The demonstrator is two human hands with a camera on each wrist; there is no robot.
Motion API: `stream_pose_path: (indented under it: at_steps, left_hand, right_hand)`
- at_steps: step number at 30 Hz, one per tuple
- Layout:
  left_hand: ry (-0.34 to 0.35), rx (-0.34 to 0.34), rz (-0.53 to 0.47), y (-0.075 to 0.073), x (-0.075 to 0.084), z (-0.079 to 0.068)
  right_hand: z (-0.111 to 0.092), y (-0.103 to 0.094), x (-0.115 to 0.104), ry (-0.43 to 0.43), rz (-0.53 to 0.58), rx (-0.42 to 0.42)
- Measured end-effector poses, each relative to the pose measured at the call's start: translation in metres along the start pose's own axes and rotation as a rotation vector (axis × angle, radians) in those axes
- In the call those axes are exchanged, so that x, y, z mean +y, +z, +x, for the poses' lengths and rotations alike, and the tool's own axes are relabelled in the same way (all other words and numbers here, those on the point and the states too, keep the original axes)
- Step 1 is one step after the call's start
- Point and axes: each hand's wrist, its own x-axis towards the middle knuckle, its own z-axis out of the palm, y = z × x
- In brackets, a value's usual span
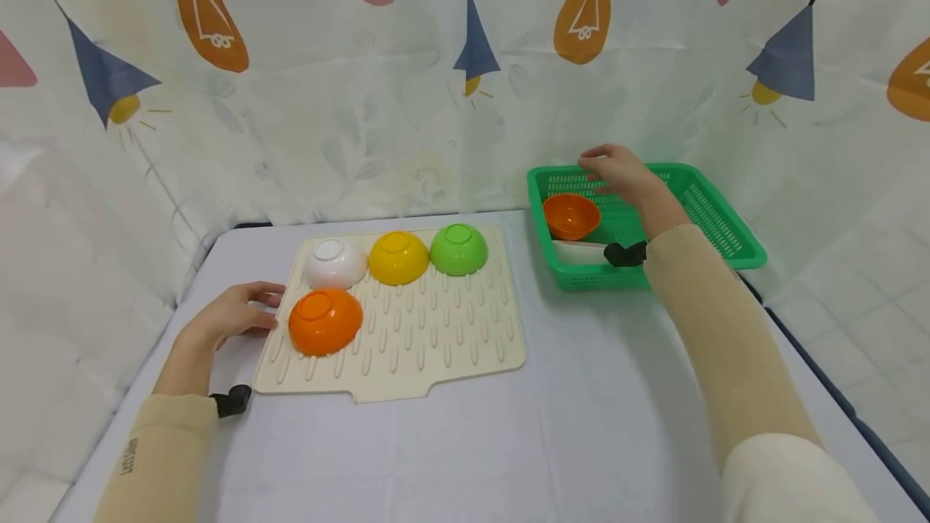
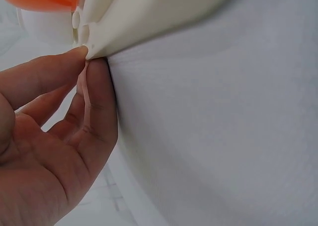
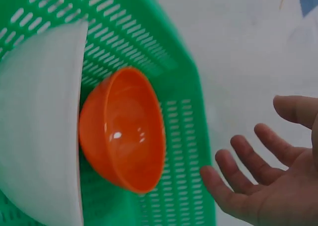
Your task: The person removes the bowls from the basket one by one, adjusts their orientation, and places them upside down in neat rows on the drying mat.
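My left hand (image 1: 234, 315) pinches the left edge of a cream drying mat (image 1: 436, 337) between thumb and fingers, as the left wrist view shows. Upside down on that mat are a white bowl (image 1: 334, 263), a yellow bowl (image 1: 399, 257), a green bowl (image 1: 459, 249) and, in front, a larger orange bowl (image 1: 324, 322). Over the back of a green basket (image 1: 748, 255) hovers my right hand (image 1: 619, 173), fingers loosely spread and holding nothing. A smaller orange bowl (image 3: 131, 131) lies tilted in the basket, against a large white bowl (image 3: 42, 126).
A white cloth (image 1: 465, 458) covers the table. Behind it hangs a patterned curtain (image 1: 407, 119), close to the basket's back rim. The table's dark right edge (image 1: 828, 378) runs past the right forearm.
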Motion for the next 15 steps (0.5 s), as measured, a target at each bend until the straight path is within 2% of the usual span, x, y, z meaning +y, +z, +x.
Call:
stream_pose_path:
  at_steps: [9,12,15]
  left_hand:
    - [-0.01,0.008,-0.001,-0.001,-0.001,-0.001]
    - [-0.004,0.007,-0.014,-0.001,-0.001,-0.002]
    - [-0.003,0.003,-0.022,-0.001,-0.002,-0.002]
  right_hand:
    - [0.016,-0.01,0.021,0.194,-0.069,-0.046]
    - [0.017,-0.009,0.026,0.269,-0.066,-0.112]
    - [0.017,-0.008,0.03,0.342,-0.014,-0.186]
